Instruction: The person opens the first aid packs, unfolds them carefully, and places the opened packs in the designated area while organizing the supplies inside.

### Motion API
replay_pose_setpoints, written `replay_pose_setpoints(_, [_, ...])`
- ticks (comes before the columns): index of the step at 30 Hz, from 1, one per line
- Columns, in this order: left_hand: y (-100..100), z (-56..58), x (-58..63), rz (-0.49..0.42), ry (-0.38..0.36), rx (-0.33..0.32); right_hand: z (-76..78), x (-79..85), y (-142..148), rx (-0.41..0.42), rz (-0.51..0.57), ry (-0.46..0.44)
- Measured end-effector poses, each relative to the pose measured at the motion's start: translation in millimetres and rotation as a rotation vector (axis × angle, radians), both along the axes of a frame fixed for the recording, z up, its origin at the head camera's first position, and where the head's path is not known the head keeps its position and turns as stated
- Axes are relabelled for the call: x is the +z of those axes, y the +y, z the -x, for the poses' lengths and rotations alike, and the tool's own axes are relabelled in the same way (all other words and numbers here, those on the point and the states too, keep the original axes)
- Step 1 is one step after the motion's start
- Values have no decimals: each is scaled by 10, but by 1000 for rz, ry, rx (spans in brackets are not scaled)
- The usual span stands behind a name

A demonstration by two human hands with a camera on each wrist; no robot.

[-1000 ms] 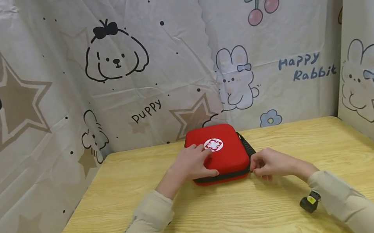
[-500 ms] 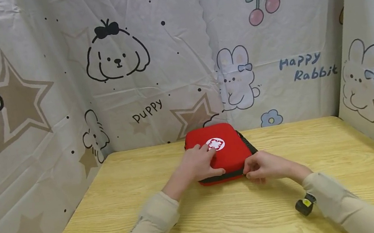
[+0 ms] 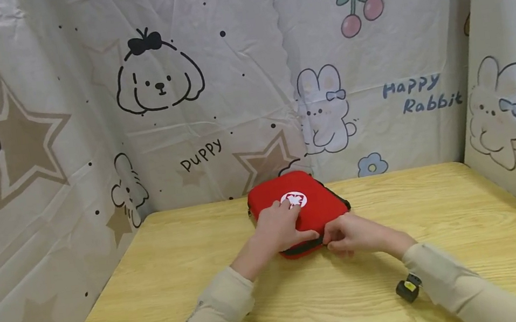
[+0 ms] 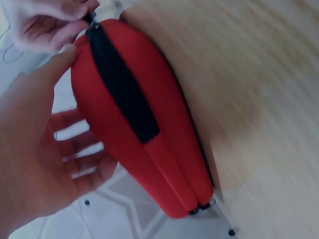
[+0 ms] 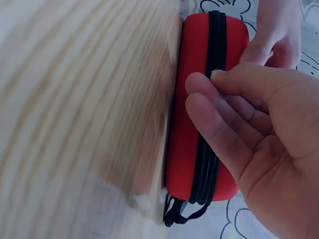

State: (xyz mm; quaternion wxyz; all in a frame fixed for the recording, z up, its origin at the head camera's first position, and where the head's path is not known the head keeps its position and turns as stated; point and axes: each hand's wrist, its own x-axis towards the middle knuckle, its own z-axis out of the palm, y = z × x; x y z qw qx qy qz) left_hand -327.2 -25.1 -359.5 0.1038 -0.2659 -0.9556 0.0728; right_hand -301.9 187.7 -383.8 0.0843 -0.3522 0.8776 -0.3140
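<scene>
So, you've got 1 red case (image 3: 320, 208) lying flat on the wood-grain worktop (image 3: 181, 285), toward the far edge & approx. mid L-to-R, turned at an angle w/ its lid down. Your L hand (image 3: 279, 230) rests on the near-left part of the lid, fingers relaxed & spread, not wrapped round anything; fingertips overlap the near side of the round white emblem (image 3: 293, 200), thumb lies by the near edge. Your R hand (image 3: 357, 232) is at the near-right corner, thumb & index pinching the small black zip pull (image 4: 90, 19), other fingers loosely curved. The 2 hands sit just beside each other.

L-wrist view: black zip strip (image 4: 122, 84) runs from the pull partway along the case's side, then red fabric takes over; a small metal ring (image 4: 212, 202) shows at the other end. R-wrist view: a black strap (image 5: 184, 215) loops off 1 end of the case, near the worktop.

Both sleeves (image 3: 222, 299) are beige; a black device (image 3: 408, 289) w/ a yellow patch hangs by your R cuff. Behind & on both sides: pale cloth (image 3: 237, 0) w/ cartoon prints, incl. a puppy, rabbits, stars, 1 blue flower & 2 cherries, plus the words "PUPPY" & "Happy Rabbit".
</scene>
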Motion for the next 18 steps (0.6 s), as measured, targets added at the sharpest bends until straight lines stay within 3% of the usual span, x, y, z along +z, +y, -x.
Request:
replay_pose_setpoints(6, [-282, 110, 59, -111, -126, -173, 39, -10, 103, -38, -49, 90])
replay_pose_setpoints(10, [-439, 179, 93, -131, -200, -273, 65, -12, 194, -80, -52, 64])
replay_pose_setpoints(15, [-511, 228, 112, -158, -296, -306, 107, -24, 277, -100, -53, 75])
replay_pose_setpoints(18, [-520, 237, 96, -170, -306, -305, 119, -39, 296, -97, -48, 66])
